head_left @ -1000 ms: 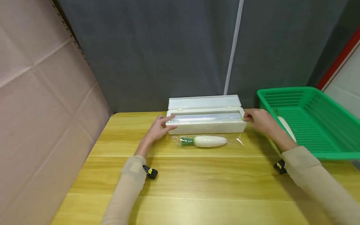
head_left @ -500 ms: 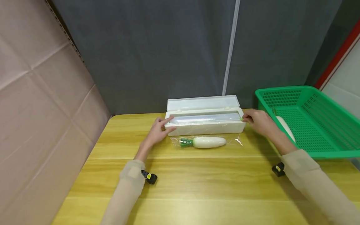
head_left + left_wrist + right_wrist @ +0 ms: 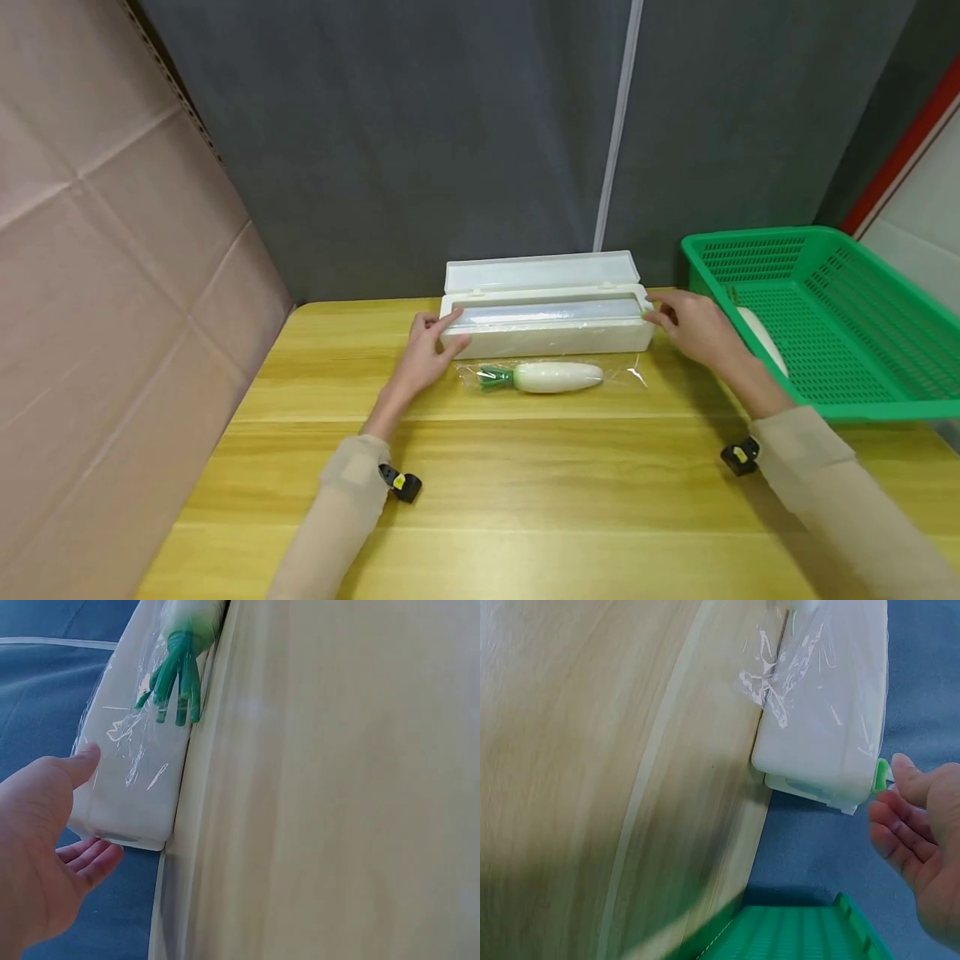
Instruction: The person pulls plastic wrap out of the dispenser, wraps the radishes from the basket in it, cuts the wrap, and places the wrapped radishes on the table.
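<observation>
A white cling film dispenser (image 3: 551, 340) stands at the table's back edge with its lid (image 3: 542, 271) raised and a roll of film (image 3: 547, 312) inside. My left hand (image 3: 422, 354) holds its left end, thumb at the front and index finger over the top edge. At the right end is a small green slide cutter (image 3: 880, 775). My right hand (image 3: 693, 327) is beside it, thumb near the cutter and index finger apart above. A white radish (image 3: 558, 377) with green stems lies in front, under clear film (image 3: 799, 671) that reaches the dispenser.
A green plastic basket (image 3: 885, 411) stands at the right, with another white radish (image 3: 761, 337) inside near its left wall. A grey curtain (image 3: 390, 150) hangs behind the wooden table (image 3: 555, 500); a pale panel (image 3: 112, 333) rises at the left.
My right hand's thumb and index finger, earlier pinched at the green cutter, have spread apart. My left hand stays at the dispenser's left end. The radish has not moved on the table.
</observation>
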The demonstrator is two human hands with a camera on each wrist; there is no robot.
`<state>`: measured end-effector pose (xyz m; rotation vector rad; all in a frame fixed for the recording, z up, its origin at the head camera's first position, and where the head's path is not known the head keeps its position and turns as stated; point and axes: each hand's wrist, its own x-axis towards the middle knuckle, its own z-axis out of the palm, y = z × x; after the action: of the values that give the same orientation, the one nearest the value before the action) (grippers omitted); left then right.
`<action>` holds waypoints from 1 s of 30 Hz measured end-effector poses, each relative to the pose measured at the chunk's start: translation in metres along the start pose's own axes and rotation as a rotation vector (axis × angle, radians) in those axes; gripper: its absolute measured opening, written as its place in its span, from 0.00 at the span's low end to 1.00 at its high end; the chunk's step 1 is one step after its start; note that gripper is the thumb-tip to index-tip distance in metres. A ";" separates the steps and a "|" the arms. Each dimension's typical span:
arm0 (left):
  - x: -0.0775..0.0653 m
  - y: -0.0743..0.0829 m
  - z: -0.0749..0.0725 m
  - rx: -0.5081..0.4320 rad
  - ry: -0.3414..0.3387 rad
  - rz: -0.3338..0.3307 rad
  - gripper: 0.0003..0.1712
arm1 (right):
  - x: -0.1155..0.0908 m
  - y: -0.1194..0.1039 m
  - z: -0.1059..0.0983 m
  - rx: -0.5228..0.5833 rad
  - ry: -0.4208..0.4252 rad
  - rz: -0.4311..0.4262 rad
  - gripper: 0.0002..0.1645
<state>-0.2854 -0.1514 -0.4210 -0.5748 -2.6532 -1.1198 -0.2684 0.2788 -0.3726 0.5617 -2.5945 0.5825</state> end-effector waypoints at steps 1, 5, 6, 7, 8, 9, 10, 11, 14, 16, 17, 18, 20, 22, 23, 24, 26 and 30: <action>0.000 0.000 0.000 0.001 0.008 0.001 0.34 | 0.000 -0.001 0.001 0.004 0.016 -0.013 0.16; -0.001 0.004 -0.001 -0.014 0.050 0.008 0.34 | 0.003 -0.007 0.005 0.038 0.043 -0.067 0.12; -0.001 0.006 -0.002 -0.018 0.061 0.011 0.33 | 0.004 -0.008 0.006 0.045 0.042 -0.085 0.12; -0.001 0.008 -0.003 -0.021 0.070 0.013 0.31 | 0.004 -0.009 0.007 0.051 0.041 -0.104 0.11; -0.001 0.009 -0.004 -0.026 0.076 0.019 0.28 | 0.005 -0.010 0.008 0.058 0.037 -0.120 0.11; -0.001 0.011 -0.005 -0.026 0.079 0.028 0.25 | 0.006 -0.010 0.010 0.062 0.033 -0.132 0.11; -0.001 0.012 -0.005 -0.025 0.081 0.037 0.22 | 0.006 -0.011 0.011 0.064 0.026 -0.143 0.11; -0.002 0.013 -0.006 -0.026 0.081 0.048 0.18 | 0.006 -0.012 0.012 0.068 0.023 -0.153 0.10; -0.003 0.015 -0.007 -0.032 0.086 0.096 0.11 | 0.006 -0.012 0.016 0.075 0.004 -0.166 0.10; -0.004 0.016 -0.008 -0.044 0.091 0.127 0.08 | 0.006 -0.012 0.017 0.073 -0.005 -0.166 0.10; -0.004 0.016 -0.009 -0.051 0.092 0.139 0.07 | 0.006 -0.011 0.017 0.070 -0.007 -0.168 0.10; -0.004 0.017 -0.009 -0.056 0.092 0.150 0.07 | 0.005 -0.011 0.018 0.067 -0.008 -0.169 0.10; -0.003 0.017 -0.011 -0.059 0.085 0.162 0.06 | 0.005 -0.010 0.018 0.063 -0.011 -0.169 0.10; -0.003 0.017 -0.012 -0.058 0.068 0.171 0.05 | 0.005 -0.010 0.018 0.057 -0.010 -0.169 0.09; -0.003 0.017 -0.012 -0.057 0.056 0.174 0.04 | 0.005 -0.009 0.018 0.055 -0.010 -0.170 0.09; -0.003 0.017 -0.013 -0.059 0.043 0.176 0.04 | 0.005 -0.009 0.018 0.054 -0.009 -0.169 0.09; -0.004 0.017 -0.014 -0.067 0.016 0.179 0.04 | 0.004 -0.009 0.018 0.050 -0.002 -0.170 0.09; -0.005 0.018 -0.015 -0.098 -0.021 0.171 0.05 | 0.003 -0.009 0.019 0.047 0.009 -0.167 0.08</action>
<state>-0.2724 -0.1524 -0.4005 -0.8195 -2.5208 -1.2028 -0.2729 0.2616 -0.3837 0.7800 -2.5004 0.5900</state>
